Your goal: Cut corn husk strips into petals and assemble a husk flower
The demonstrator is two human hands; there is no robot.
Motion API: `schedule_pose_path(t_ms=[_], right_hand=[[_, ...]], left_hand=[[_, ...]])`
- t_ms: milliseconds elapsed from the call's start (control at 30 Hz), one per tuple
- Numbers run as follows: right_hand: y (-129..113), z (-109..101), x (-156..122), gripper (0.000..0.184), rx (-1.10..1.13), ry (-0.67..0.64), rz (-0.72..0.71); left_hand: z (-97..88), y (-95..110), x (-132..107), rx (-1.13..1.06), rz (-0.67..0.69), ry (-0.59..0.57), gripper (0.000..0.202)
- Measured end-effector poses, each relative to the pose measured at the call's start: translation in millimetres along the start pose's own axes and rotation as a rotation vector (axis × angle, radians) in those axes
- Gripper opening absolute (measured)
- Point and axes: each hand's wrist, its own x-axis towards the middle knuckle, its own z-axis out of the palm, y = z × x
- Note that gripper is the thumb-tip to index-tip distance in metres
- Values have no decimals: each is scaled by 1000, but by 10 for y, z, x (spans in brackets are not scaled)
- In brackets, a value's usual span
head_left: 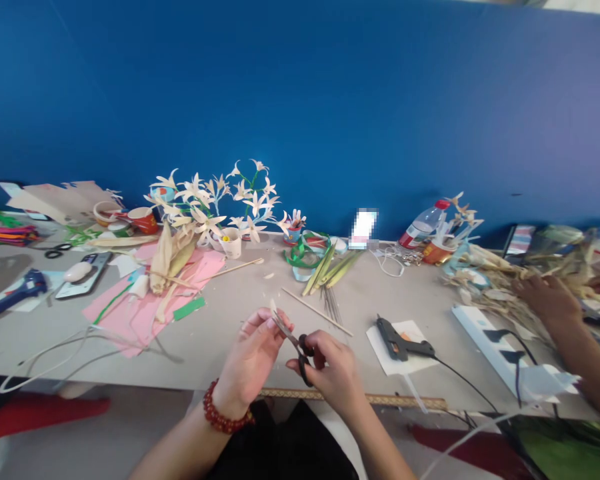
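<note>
The scissors [291,337] sit just above the near edge of the surface [240,293]. The right hand [333,370] is closed through their black handles, and the blades angle up and left to a small pale strip [273,307]. The left hand [253,357], with a red bead bracelet [223,417] at the wrist, pinches that strip between its fingertips. Whether the blades meet the strip is too blurred to tell. Bare surface lies open just beyond the hands, up to a thin wooden stick [316,311]. To the right, a black glue gun [399,342] lies on a white sheet [410,360], its cable running off the near edge. To the left, a pink sheet [140,310] carries dry husks, with a cluster of pale flowers [215,200] behind it against the blue wall [330,100]. Green leaves [330,267] lie farther back. At the far right another person's hand [545,297] rests among husks beside a white power strip [495,350]; that arm is cut off by the frame.
</note>
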Motion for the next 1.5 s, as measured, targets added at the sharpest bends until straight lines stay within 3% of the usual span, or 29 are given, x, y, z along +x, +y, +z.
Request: schedule_pose_path(t_ms=[800,1000,1133,1267,1500], right_hand=[[56,12,-10,29,-30,33,0],[163,69,-46,39,135,15,157],[340,87,-141,37,-151,-136,269],[492,67,-256,34,-497,-208,276],[499,-38,-111,32,-614,-365,372]], left_hand=[[35,-3,-14,27,48,36,7],[33,13,-7,16,19,49,9],[-59,5,12,108,45,73,8],[-183,-3,35,301,67,123,11],[-312,34,113,629,90,84,18]])
